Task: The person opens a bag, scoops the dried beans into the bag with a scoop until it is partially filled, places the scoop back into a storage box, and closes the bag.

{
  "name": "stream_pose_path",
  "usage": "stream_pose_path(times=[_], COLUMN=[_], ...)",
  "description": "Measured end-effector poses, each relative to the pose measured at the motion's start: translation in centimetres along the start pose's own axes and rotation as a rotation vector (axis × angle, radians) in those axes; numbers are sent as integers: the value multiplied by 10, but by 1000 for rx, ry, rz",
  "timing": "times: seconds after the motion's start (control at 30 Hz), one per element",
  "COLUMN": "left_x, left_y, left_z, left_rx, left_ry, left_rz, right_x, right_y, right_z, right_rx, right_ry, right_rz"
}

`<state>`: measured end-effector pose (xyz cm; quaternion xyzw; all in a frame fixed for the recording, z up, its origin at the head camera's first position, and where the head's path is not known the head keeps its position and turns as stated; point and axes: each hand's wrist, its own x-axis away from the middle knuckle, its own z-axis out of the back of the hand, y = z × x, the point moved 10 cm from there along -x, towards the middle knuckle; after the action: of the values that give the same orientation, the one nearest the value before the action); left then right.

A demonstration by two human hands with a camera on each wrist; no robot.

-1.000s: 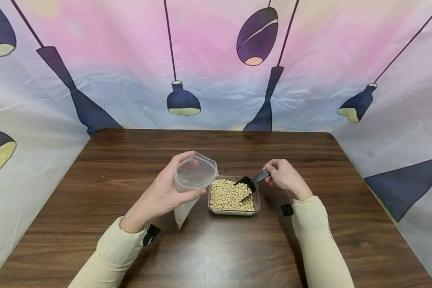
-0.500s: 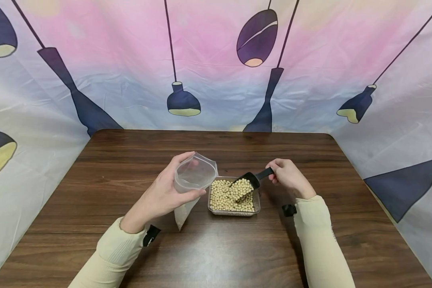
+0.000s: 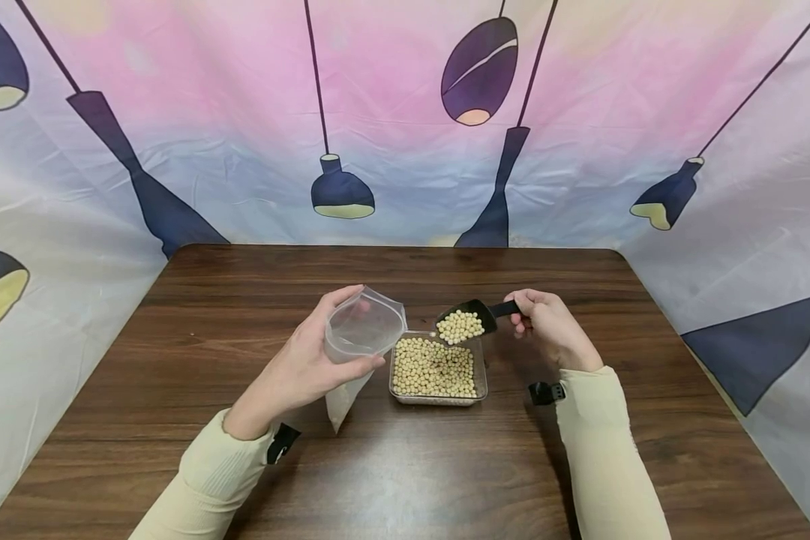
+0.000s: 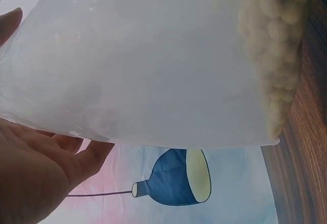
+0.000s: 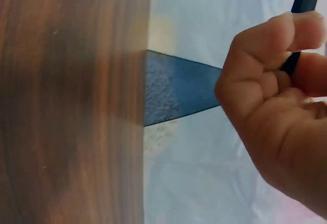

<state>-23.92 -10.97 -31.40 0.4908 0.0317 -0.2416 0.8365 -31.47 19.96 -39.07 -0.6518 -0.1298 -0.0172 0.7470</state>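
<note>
Head view: looking forward and down over dark brown wood-grain table (image 3: 405,480); printed backdrop (image 3: 243,90) beyond and along both sides.
Left hand (image 3: 304,367): gripping clear plastic bag (image 3: 364,330) near its mouth — thumb on near side, fingers curled round far side.
Bag: just left of clear container (image 3: 439,401), mouth spread wide and rounded; lower corner pointing down toward table, contact with wood not clear.
Bag contents: some pale round beans (image 4: 273,35) gathered at the bottom, visible through hazy film in left wrist view.
Container: rectangular, low-walled, set on table between both hands, holding a broad bed of the same beans.
Black scoop (image 3: 489,315): held above container, around its far edge — loaded with a heap of beans, bowl toward bag but apart from it, handle to the right.
Right hand (image 3: 550,330): gripping scoop by end of handle, thumb against curled fingers.
Right wrist view: same grip on dark handle, bowl out of frame; table edge and backdrop alongside.
Sleeves (image 3: 604,450): cream, on both arms; small black devices (image 3: 547,393) at both wrists.
Backdrop: pink, blue and whitish cloth with dark blue hanging lamps printed on it.
</note>
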Motion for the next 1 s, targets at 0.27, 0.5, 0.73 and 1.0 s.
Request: stream_pose_path(times=[0.27, 0.5, 0.73, 1.0], left_x=[0, 0, 0, 0], left_y=[0, 1, 1, -1], left_z=[-3, -5, -6, -7], left_rx=[7, -1, -1, -6], left_ry=[-16, -22, -24, -34], left_rz=[-2, -14, -9, 5], right_x=[14, 32, 49, 63], right_y=[-26, -57, -80, -93], right_z=[-4, -14, -34, -56], right_rx=[-238, -420, -479, -459], right_ry=[-25, -67, -127, -177], right_rz=[74, 203, 315, 373])
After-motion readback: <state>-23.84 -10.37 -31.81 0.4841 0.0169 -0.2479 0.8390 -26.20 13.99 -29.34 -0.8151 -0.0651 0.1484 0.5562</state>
